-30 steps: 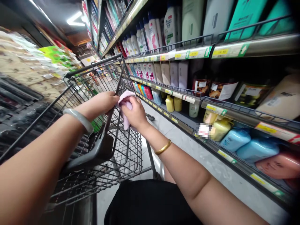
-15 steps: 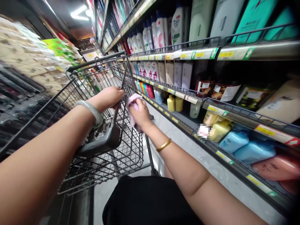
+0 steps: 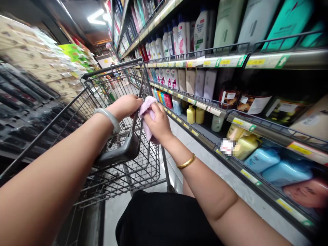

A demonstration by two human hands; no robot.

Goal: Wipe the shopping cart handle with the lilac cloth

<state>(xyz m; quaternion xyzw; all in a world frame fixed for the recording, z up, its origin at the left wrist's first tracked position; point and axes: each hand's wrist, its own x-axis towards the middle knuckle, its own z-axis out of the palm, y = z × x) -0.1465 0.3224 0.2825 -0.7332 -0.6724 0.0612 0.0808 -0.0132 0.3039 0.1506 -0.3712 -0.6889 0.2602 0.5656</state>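
A grey wire shopping cart (image 3: 115,85) stands in a shop aisle right in front of me. My left hand (image 3: 125,105), with a pale bangle at the wrist, is closed over the cart's right top rail. My right hand (image 3: 159,123), a gold bangle on its wrist, grips a pink cloth (image 3: 146,111) pressed against the same rail, right beside the left hand. The cloth's lower end hangs down under my palm.
Shelves (image 3: 217,61) of shampoo and lotion bottles run along the right, with yellow price tags on the rails. Packaged goods (image 3: 38,75) are stacked on the left. The cart's dark child-seat flap (image 3: 120,153) is folded down. Pale floor (image 3: 222,171) runs between cart and shelves.
The view has shifted right and forward a little. Both hands stayed on the rail; the right hand with the cloth slid slightly along it and the cloth is bunched differently.
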